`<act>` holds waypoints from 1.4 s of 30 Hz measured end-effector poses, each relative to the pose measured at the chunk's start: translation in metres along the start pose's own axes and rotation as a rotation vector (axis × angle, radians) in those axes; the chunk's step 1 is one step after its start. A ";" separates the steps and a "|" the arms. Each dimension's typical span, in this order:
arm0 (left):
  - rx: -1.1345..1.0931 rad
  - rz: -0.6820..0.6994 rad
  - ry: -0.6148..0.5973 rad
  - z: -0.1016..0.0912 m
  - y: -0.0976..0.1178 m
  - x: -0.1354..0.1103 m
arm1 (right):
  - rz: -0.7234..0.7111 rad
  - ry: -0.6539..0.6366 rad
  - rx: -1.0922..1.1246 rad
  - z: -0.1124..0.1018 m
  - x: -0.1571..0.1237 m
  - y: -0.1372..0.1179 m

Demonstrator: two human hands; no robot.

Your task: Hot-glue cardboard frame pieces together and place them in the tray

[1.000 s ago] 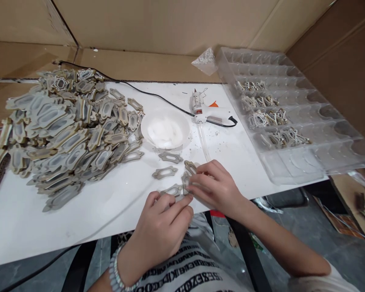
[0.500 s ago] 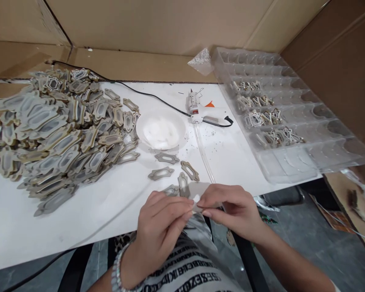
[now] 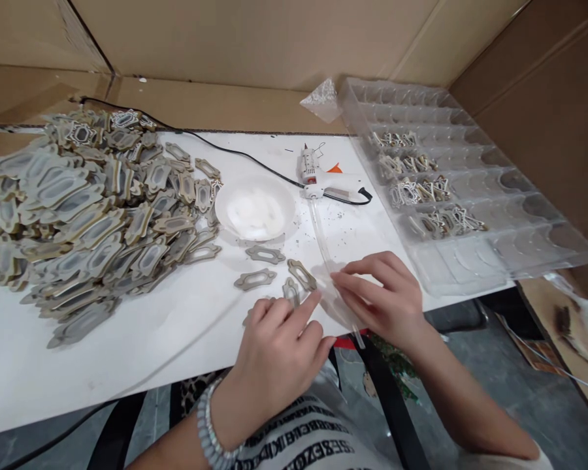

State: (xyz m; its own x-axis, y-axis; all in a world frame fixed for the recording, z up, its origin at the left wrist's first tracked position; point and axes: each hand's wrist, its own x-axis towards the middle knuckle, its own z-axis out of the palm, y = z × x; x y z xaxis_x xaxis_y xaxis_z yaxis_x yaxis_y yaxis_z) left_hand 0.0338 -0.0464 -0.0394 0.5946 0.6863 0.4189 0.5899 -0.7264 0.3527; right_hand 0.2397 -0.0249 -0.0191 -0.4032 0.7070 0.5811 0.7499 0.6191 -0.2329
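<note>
My left hand (image 3: 284, 346) is palm-down at the front of the table, fingers apart, the index finger stretched toward a grey, frame-shaped piece (image 3: 291, 290). It partly covers another such piece beneath its knuckles. My right hand (image 3: 385, 297) hovers above a clear glue stick (image 3: 319, 235), its fingers stretched and loosely bent, with no held object visible. Two more loose frame-shaped pieces, one (image 3: 255, 279) flat and one (image 3: 302, 275) slanted, lie just beyond my left hand. The glue stick runs from a white glue gun (image 3: 318, 179) toward the front edge.
A big heap of frame-shaped pieces (image 3: 93, 202) covers the left side. A white dish (image 3: 281, 222) stands mid-table. On the right is a clear compartment tray (image 3: 509, 189) with patterned pieces in several rows. A black cable (image 3: 235, 151) crosses the back; cardboard walls surround the table.
My hands have moved apart; they were together over a small white thing, which no longer shows. My right hand has moved farther over the table, and my left index finger now stretches toward the loose pieces.
</note>
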 end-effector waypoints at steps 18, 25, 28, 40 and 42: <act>0.072 -0.035 -0.012 0.007 0.001 0.008 | -0.318 0.030 -0.225 0.025 0.015 0.008; 0.039 -0.044 0.008 0.008 0.001 0.008 | -0.336 0.004 -0.233 0.026 0.015 0.009; 0.034 -0.049 0.009 0.008 0.002 0.009 | -0.372 -0.033 -0.272 0.026 0.016 0.008; 0.010 -0.025 0.055 0.003 0.004 0.006 | -0.364 -0.264 -0.222 0.018 0.018 0.009; -0.022 0.024 0.087 -0.004 0.003 0.000 | -0.372 -0.271 -0.234 0.018 0.018 0.008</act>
State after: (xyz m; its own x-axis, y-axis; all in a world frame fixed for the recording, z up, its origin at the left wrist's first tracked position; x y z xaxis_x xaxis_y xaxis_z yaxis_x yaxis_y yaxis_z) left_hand 0.0329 -0.0488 -0.0349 0.5584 0.6636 0.4979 0.5633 -0.7439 0.3597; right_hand 0.2290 -0.0009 -0.0245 -0.7634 0.5354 0.3614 0.6143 0.7747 0.1499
